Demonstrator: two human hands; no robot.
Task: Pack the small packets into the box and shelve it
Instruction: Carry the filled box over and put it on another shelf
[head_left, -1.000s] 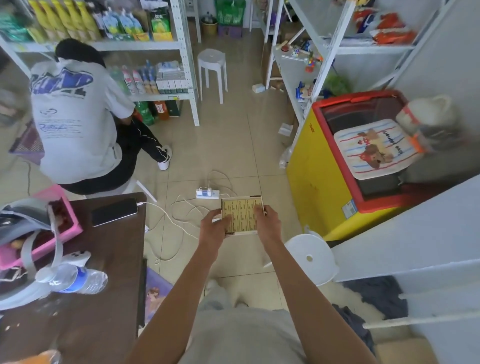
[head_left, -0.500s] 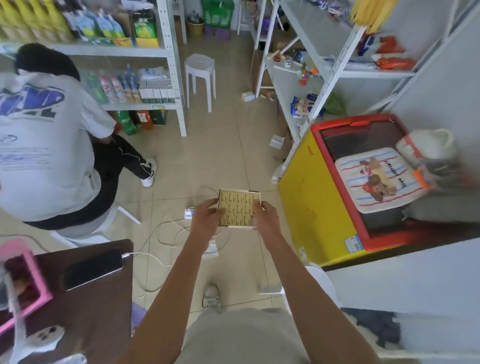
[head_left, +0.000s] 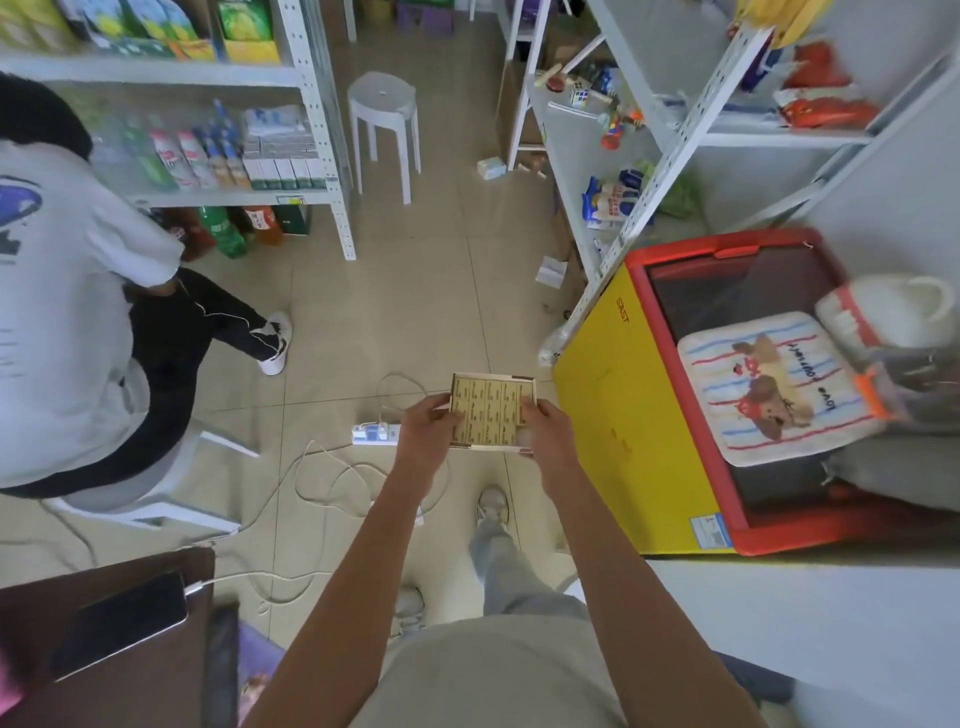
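A flat open box filled with rows of small yellow packets is carried level in front of me, above the tiled floor. My left hand grips its left edge, thumb on top. My right hand grips its right edge the same way. A white metal shelf unit with snacks and toys stands ahead on the right. Another shelf unit with bottles and cartons stands ahead on the left.
A yellow and red chest freezer is close on my right, a cushion and bags on its lid. A person in a white shirt sits at left. A power strip and cables lie on the floor below the box. A white stool stands in the aisle.
I have walked forward from the brown table with the box held in both hands. The freezer and shelves are nearer; the table has slid to the bottom left corner.
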